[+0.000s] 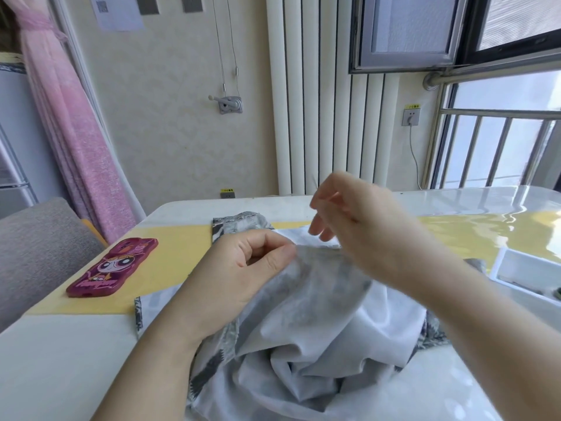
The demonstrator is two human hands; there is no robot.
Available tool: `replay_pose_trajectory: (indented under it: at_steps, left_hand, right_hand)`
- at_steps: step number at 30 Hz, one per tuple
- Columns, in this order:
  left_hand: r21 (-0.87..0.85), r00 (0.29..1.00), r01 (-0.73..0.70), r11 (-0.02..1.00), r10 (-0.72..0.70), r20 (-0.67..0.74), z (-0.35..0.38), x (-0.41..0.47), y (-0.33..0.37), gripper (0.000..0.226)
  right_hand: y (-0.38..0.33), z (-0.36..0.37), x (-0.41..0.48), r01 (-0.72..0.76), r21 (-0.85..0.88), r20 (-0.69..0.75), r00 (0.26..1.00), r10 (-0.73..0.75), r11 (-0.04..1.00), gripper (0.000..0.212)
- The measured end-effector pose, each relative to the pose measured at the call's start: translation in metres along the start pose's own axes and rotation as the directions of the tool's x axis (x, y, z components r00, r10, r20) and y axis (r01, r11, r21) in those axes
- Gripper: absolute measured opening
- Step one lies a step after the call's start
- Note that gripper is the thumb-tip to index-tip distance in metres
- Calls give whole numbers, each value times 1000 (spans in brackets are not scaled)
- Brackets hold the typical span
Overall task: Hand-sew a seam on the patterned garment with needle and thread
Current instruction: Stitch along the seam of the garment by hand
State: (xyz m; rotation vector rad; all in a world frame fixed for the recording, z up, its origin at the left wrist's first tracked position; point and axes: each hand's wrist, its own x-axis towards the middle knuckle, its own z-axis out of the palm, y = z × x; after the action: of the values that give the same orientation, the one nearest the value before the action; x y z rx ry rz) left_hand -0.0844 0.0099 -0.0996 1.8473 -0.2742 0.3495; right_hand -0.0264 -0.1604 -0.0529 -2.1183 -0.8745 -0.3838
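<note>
The grey-and-white patterned garment (309,323) lies bunched on the table, its pale inner side turned up. My left hand (243,268) pinches a fold of the fabric between thumb and forefinger near the garment's upper edge. My right hand (358,214) is raised above the cloth with thumb and forefinger pinched together, its other fingers loosely spread. A thin needle (314,180) shows faintly above those pinched fingers, blurred. I cannot make out the thread.
A pink phone (112,268) in a cartoon case lies on the yellow mat (170,262) at the left. A white tray (528,275) sits at the right table edge. A grey chair back is at the far left. Radiator and window stand behind the table.
</note>
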Motion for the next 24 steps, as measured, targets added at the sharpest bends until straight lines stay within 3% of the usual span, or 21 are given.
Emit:
replay_pose_trajectory:
  at_steps: [2,9,15,19,24]
  left_hand:
    - [1,1000,-10,1000,10,-12,0,0,1,17]
    - [93,999,-29,995,32,-35,2,1,2,19]
    - [253,993,-61,966,83,-78,5,1,-1,43]
    - [309,986,-98,946,133,-97,10,0,2,37]
    - [258,994,-43,965,67,-85,15,0,2,23]
  right_hand:
    - [-2,16,-4,59,-101,-38,997,-63,993,10]
    - [14,29,-4,204,-105,-158,963,-219,973,10]
    - [36,36,-2,313,-141,-269,901,-341,939,13]
    - [48,41,-3,341,-131,-342,866,-365,931,12]
    - [51,44,-4,438,-112,-419,793,-442,892,5]
